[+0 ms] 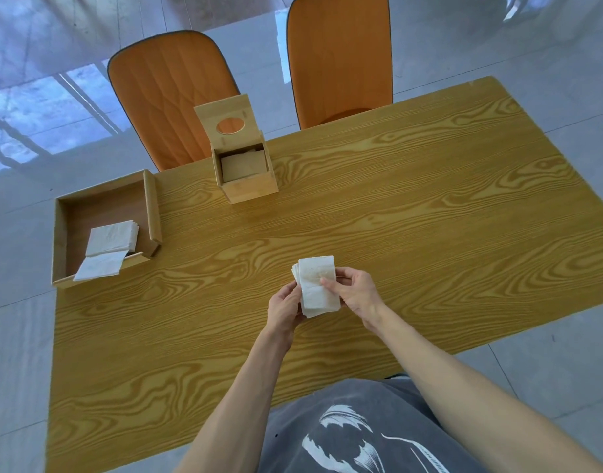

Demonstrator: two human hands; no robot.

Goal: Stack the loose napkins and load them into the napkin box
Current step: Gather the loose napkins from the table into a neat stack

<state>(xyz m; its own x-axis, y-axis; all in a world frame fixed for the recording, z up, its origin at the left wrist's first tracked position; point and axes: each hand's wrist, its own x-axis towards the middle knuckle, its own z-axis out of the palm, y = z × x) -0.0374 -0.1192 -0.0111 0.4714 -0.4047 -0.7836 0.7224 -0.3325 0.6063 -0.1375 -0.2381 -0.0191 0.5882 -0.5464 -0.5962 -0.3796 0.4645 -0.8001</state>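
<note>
A stack of white napkins (316, 285) is held above the middle of the wooden table (412, 206). My left hand (284, 310) grips its left edge and my right hand (356, 291) grips its right edge, thumb across the top sheet. The wooden napkin box (248, 180) stands at the table's far side, its lid with a round hole tipped up and back; napkins lie inside it. At the left, a shallow wooden tray (63, 233) holds more white napkins (110, 238), one sheet hanging over its near rim.
Two orange chairs (172, 97) stand behind the table's far edge. The tray overhangs the table's left edge. Pale tiled floor surrounds the table.
</note>
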